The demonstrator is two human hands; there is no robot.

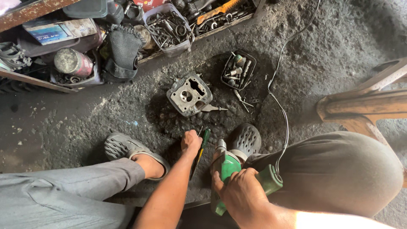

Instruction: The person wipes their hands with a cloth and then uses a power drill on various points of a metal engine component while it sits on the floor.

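My left hand [190,142] reaches down to the dirty floor and grips a screwdriver with a green and dark handle [201,148]. My right hand [239,191] is closed around a green corded power drill [229,169], its chuck [220,148] pointing away toward the floor. A grey metal engine cylinder head [189,94] lies on the floor a little ahead of both hands, with pliers [214,108] beside it.
A small black tray of bolts and bits [238,70] sits right of the cylinder head. Shelves with tool-filled tubs [167,27] line the top. The drill's cable [280,80] runs up the floor. A wooden stool [364,106] stands at right. My sandalled feet [127,148] flank the hands.
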